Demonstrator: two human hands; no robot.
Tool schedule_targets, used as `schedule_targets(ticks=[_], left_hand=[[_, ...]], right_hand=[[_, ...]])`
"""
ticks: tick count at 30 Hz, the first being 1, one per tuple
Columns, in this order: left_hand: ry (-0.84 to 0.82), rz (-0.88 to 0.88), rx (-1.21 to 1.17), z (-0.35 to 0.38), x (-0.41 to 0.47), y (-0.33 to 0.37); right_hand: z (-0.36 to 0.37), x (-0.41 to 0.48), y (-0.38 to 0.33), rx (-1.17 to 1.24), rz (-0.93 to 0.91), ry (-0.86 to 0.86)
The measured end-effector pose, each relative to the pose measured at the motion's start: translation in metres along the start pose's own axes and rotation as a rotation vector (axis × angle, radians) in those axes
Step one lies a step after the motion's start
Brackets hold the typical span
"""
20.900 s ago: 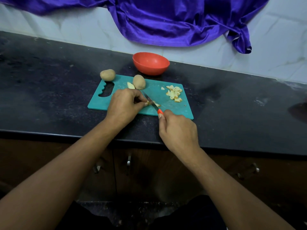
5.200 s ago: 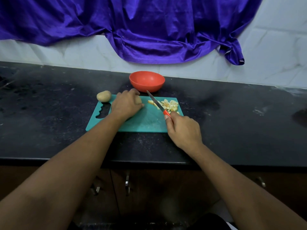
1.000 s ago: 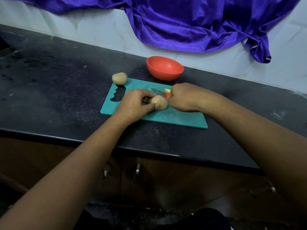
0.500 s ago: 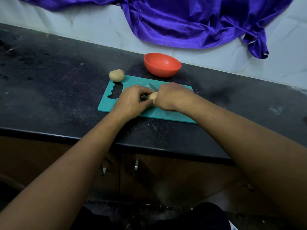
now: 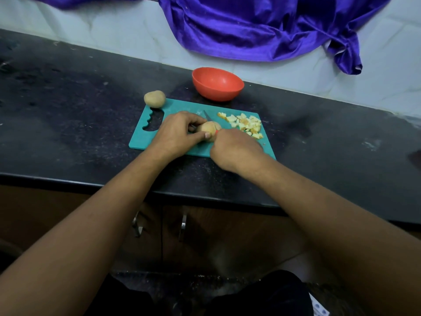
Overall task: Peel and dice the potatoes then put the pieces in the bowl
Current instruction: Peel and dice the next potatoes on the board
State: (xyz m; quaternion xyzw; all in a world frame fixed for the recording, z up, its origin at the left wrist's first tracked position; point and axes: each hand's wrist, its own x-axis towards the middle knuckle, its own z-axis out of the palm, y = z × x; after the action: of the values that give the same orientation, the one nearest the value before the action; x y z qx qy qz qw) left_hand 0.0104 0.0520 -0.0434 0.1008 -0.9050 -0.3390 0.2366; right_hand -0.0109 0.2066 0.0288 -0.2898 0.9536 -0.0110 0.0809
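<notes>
Both hands meet over the teal cutting board (image 5: 182, 106): my left hand (image 5: 175, 133) grips one potato (image 5: 208, 130), and my right hand (image 5: 234, 149) is curled round the red-handled knife (image 5: 207, 115), whose blade pokes out behind it. I count two potatoes. The second potato (image 5: 155, 99) sits whole at the board's far left corner. One heap of diced pieces (image 5: 246, 124) lies at the board's right end, and one red bowl (image 5: 217, 86) stands just beyond on the table (image 5: 68, 110). A purple cloth (image 5: 250, 26) hangs behind.

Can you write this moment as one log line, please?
step: knife at potato on board | left hand: holds potato | right hand: grips knife | diced pieces: on board | bowl: empty
</notes>
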Motion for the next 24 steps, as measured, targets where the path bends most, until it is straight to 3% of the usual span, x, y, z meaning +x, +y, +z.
schedule_targets(ticks=[15,24], left_hand=[[0.018,-0.024,-0.003,-0.001,-0.002,0.006],[0.090,-0.066,0.025,0.000,-0.005,0.010]], right_hand=[[0.008,-0.020,0.013,-0.058,-0.018,-0.081],[0.017,-0.024,0.045,-0.032,-0.025,-0.017]])
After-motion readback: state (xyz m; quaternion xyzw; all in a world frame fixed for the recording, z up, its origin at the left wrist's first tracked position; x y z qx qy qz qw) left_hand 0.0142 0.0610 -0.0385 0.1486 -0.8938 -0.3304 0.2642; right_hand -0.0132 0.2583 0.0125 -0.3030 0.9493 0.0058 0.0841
